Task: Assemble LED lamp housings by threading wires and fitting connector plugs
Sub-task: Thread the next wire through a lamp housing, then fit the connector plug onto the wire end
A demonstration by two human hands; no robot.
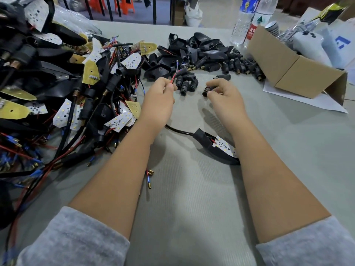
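Note:
My left hand [158,98] pinches a thin red wire [173,78] whose blue-tipped end [177,62] points up and away. My right hand [222,96] grips a small black connector plug [207,90] just above the table. Between my forearms lies a black lamp housing [206,143] with a white LED board [225,146] in it; a black cable [176,129] runs from it under my left wrist. Loose black plugs [187,83] sit just beyond my hands.
A big tangle of wired housings and LED boards [67,89] fills the left. Empty black housings and brass-tipped plugs [203,52] lie at the back. An open cardboard box [288,68] and two water bottles [249,20] stand at the right rear. Loose brass terminals [149,178] lie by my left forearm.

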